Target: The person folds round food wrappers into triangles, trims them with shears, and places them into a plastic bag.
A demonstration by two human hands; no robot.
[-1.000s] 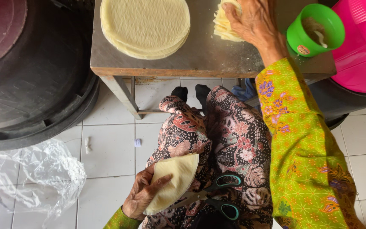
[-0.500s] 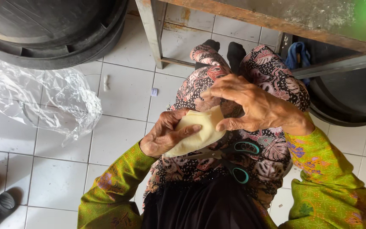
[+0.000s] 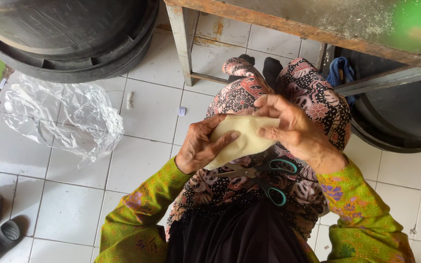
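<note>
pale folded dough wrapper, held above lap, slightly tilted

The dough sheet was pale cream yellow. The sleeves were bright yellow-green with small purple and orange flowers. The skirt was dark, with a pink, red and white floral batik pattern. The scissors had teal and black handles. The floor tiles were white with grey lines. The plastic bag was clear. The tubs were black, and the cloth was blue.
</note>
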